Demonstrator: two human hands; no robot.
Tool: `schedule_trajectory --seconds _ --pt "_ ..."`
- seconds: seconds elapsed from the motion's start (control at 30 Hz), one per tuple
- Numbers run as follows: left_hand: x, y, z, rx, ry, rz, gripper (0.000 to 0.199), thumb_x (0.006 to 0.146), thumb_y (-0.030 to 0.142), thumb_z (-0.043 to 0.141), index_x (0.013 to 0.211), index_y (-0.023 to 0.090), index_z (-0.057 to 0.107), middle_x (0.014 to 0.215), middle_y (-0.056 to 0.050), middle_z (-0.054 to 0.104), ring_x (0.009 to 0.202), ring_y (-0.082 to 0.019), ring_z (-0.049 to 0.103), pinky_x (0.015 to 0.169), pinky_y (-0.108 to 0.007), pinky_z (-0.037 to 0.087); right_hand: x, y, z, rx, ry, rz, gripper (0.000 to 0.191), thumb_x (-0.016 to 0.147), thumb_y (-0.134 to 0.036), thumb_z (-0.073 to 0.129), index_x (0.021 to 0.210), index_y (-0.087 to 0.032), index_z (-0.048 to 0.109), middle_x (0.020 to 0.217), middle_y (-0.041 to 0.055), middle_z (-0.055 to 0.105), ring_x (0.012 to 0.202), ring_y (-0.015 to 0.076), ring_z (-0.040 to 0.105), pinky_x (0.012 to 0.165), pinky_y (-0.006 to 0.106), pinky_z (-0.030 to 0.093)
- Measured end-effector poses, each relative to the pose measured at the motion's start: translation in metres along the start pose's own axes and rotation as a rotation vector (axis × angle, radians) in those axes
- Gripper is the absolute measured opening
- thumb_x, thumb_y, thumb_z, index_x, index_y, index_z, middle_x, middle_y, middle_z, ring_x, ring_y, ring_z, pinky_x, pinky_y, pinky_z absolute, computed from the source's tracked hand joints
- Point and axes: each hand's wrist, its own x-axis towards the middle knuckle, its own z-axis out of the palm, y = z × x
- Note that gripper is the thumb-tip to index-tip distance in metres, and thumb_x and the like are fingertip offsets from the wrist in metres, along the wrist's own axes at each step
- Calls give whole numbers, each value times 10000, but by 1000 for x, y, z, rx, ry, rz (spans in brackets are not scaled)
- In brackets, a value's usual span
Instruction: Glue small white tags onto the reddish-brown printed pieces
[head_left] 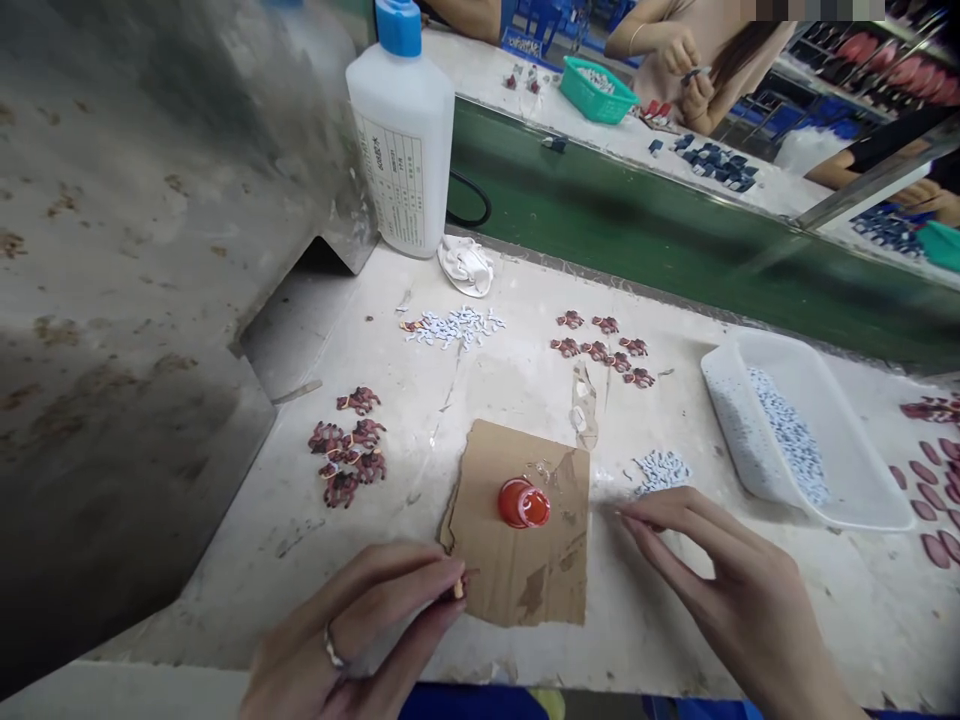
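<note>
Left hand (352, 640): fingers pinched shut on a small stick (457, 588), at the cardboard's (525, 560) 9 o'clock edge
Right hand (720, 590): fingers spread, empty, fingertips on the table (675, 640)
Red cap (523, 503): mid-cardboard, 10 o'clock of right fingertips
White pieces (660, 468): 12 o'clock of right hand

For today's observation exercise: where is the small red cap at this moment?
In the head view, the red cap sits on the cardboard piece, low and centre, between the left hand and the right hand.
</note>
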Motion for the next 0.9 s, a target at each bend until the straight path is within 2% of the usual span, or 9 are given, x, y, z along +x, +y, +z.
schedule_trajectory --seconds 0.1,0.2,0.3,0.5,0.73,0.9 --pt "-1 0 2 32 22 3 287 936 152 690 1117 375 693 1094 129 715 945 -14 718 975 -35 530 14 -21 6 181 -17 -59 194 952 -169 647 1043 -334 695 925 8 738 821 229 737 641 343 617" --pt "-2 -2 1 51 19 15 288 940 169 694 1157 358 681 1158 131 726 1002 -17 717 1035 -30 502 23 -35 13 243 -41 -118 236 958 -115 636 1086 -304 695 943 11 736 835 186 725 653 298 604" --pt "-2 -4 -1 45 -37 26 323 939 161 699 1214 326 662 1161 110 739 1019 -26 724 1037 -41 511 29 -40 19 247 -37 -161 236 956 -96 643 1096 -277 700 969 10 744 853 158 720 681 268 609" --pt "0 -2 -2 33 -45 68 324 926 67 675 1179 269 665 1127 75 732 1018 -37 711 1004 -68 535 35 -40 20 187 -28 -199 189 962 -91 631 1037 -250 699 941 2 744 825 136 705 665 252 597" --pt "5 2 4 -1 -21 74 300 923 79 689 1155 269 685 1137 84 742 1010 -26 716 1016 -44 532 30 -43 18 253 -8 -158 228 943 -89 642 1062 -269 716 945 13 750 844 160 722 662 276 614" --pt "7 9 10 -64 -71 107 306 913 91 716 1172 247 667 1060 51 749 953 -49 732 917 -66 591 22 -60 15 484 -12 -74 265 882 -88 679 1015 -308 743 916 3 776 846 192 764 667 283 664"
